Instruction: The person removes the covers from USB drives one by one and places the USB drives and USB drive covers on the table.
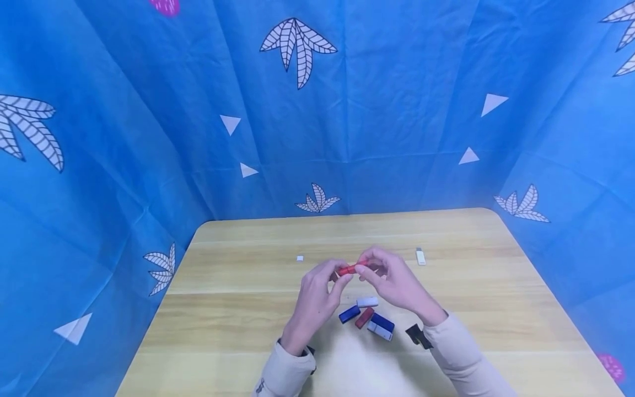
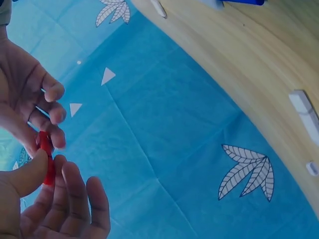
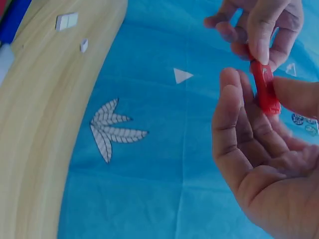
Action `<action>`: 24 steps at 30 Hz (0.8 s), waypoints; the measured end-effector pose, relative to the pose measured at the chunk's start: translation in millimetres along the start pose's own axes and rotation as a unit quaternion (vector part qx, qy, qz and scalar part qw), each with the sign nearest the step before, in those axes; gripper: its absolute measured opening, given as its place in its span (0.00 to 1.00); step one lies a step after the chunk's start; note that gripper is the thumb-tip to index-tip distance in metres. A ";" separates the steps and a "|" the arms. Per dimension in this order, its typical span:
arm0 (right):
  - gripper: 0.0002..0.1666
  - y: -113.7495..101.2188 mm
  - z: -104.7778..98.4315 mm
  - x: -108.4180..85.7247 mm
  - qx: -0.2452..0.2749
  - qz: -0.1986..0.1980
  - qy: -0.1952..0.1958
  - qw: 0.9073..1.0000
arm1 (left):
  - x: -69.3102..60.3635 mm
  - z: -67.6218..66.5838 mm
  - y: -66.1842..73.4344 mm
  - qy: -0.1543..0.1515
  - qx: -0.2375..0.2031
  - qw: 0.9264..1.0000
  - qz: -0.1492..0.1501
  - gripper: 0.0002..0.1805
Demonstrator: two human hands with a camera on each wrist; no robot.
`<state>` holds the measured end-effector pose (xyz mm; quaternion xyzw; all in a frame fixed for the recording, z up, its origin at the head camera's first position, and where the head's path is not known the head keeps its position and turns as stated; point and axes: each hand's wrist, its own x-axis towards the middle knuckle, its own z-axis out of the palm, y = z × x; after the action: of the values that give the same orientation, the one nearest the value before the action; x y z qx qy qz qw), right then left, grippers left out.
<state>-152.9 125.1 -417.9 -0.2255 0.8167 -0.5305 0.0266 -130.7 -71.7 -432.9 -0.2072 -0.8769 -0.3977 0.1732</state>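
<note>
Between my two hands, raised over the table, is a small red USB stick [image 1: 347, 270]. My left hand [image 1: 316, 292] pinches one end of it between thumb and fingers. My right hand [image 1: 397, 281] grips the opposite end the same way. In the right wrist view the red stick [image 3: 266, 89] lies under a thumb at each end. The left wrist view shows the red stick [image 2: 49, 167] partly covered by fingers. Whether its cap is on or apart from the body cannot be told.
Below the hands lie a white stick [image 1: 367, 301], a blue stick [image 1: 349, 314], a dark red stick [image 1: 364, 317], another blue one [image 1: 383, 321] and another white one [image 1: 380, 331]. Farther back are a white USB stick with its grey plug bare [image 1: 420, 257] and a small white cap [image 1: 300, 258].
</note>
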 end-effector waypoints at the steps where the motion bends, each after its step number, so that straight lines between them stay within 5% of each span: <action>1: 0.06 -0.9 -0.7 -1.4 -0.020 -0.011 -0.001 1.000 | 0.0 -1.0 0.7 -0.005 -0.001 1.000 0.003 0.09; 6: 0.07 -3.3 -5.1 -7.3 -0.095 -0.065 -0.017 0.993 | -0.7 -5.9 2.4 -0.022 0.013 0.999 0.023 0.08; 10: 0.05 -3.9 -9.0 -11.2 -0.129 -0.122 -0.027 0.984 | -0.8 -8.4 2.1 -0.022 0.035 0.997 0.071 0.07; 17: 0.01 0.2 -6.7 -20.8 -0.190 -0.257 0.025 0.947 | -2.0 -12.3 0.7 -0.008 0.013 0.989 0.149 0.04; 24: 0.08 1.0 -7.7 -28.8 -0.206 -0.273 0.032 0.939 | -2.5 -14.9 3.8 -0.016 -0.011 0.984 0.177 0.02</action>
<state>-129.6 143.4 -421.1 -0.4232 0.8154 -0.3449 -0.1926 -124.6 -81.4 -422.4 -0.3673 -0.8247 -0.3667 0.2246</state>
